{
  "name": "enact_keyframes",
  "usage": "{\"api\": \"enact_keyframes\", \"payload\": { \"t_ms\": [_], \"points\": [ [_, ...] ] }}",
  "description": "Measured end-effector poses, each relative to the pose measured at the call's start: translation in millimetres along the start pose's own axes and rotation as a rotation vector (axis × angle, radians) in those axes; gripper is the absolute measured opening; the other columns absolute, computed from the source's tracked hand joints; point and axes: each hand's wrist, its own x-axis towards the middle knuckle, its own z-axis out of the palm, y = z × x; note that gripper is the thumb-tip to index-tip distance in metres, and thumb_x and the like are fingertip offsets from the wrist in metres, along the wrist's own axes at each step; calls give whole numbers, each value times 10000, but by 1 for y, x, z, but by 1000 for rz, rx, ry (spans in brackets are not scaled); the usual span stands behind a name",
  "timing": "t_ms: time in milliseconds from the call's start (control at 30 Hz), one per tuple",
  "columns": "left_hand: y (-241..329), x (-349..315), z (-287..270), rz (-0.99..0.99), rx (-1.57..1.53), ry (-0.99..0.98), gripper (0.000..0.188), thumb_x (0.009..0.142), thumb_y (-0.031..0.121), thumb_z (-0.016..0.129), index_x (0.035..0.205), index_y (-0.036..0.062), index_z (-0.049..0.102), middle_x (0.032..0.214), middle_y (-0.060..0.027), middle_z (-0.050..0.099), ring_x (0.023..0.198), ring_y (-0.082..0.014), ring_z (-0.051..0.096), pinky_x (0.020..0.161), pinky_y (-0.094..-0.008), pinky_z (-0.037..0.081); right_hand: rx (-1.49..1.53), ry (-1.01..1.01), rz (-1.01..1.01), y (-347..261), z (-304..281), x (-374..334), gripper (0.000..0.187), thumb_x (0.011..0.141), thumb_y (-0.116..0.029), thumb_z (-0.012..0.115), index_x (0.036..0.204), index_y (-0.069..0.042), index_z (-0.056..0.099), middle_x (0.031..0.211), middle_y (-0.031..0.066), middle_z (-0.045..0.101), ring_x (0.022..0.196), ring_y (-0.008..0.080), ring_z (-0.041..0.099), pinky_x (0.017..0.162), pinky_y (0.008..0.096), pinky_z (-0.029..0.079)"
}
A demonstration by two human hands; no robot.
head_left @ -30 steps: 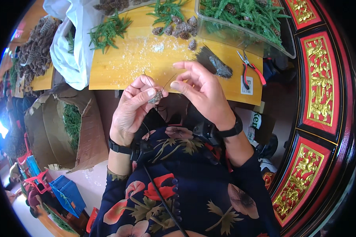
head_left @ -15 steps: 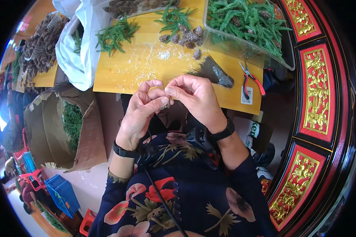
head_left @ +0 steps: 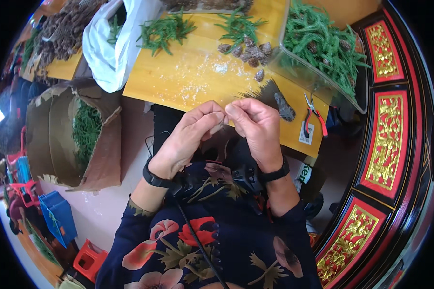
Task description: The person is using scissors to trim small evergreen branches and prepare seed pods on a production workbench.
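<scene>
My left hand (head_left: 190, 135) is closed, thumb against curled fingers, above my lap by the table's near edge. A small brownish pine cone (head_left: 219, 128) shows partly beneath its fingertips; the rest is hidden. My right hand (head_left: 260, 127) is closed in a pinch beside it, its fingertips almost meeting the left ones. Whatever lies in that pinch is too small or hidden to tell. Just beyond the right hand lies a bundle of thin dark wires (head_left: 269, 92), wrapped at one end. Several loose pine cones (head_left: 255, 54) sit farther back on the yellow table (head_left: 173, 77).
Red-handled pliers (head_left: 315, 117) lie at the table's right edge. A clear bin (head_left: 318, 86) of green sprigs stands at the back right. Sprigs (head_left: 166, 32) and a white plastic bag (head_left: 106, 62) lie back left. A torn cardboard box (head_left: 108, 149) stands left; carved red-gold panels (head_left: 384, 144) line the right.
The view has shifted, so the table sits farther right and higher. My left fingers have curled in tighter, and both hands have turned slightly while staying together.
</scene>
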Motion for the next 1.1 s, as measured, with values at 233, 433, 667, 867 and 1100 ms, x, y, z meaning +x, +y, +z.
{"api": "enact_keyframes", "payload": {
  "t_ms": [233,433,667,867,1100],
  "points": [
    [0,4,-3,-15,-167,41,156,913,186,473,816,80,535,649,71,361,579,-33,298,532,-195,232,-519,-86,-367,-16,-2,2,108,792,33,663,883,-17,691,740,14,604,625,84,533,573,212,420],
    [7,1,-13,-68,-215,-24,143,878,157,485,770,79,537,633,80,351,552,-24,283,500,-198,212,-788,-174,-627,-19,-6,20,219,721,57,698,910,-55,703,822,59,587,666,158,572,612,253,456],
    [9,-2,-20,-130,-211,-4,121,865,162,480,794,77,528,637,73,330,548,-46,267,502,-215,200,-786,-305,-635,-17,-2,23,208,721,31,711,909,-59,702,919,70,597,698,182,610,607,263,479],
    [10,-5,-24,-225,-127,-6,155,881,187,455,852,66,549,655,70,347,572,-47,294,513,-212,215,-843,-323,-758,-12,-2,23,216,721,36,704,916,-54,684,938,89,628,756,217,655,632,286,518],
    [17,-6,-22,-257,-168,-22,171,904,190,470,833,53,544,662,72,349,574,-31,288,494,-196,217,-922,-298,-867,-12,-2,18,200,729,43,687,908,-43,663,902,103,650,767,249,659,648,301,527]
  ]
}}
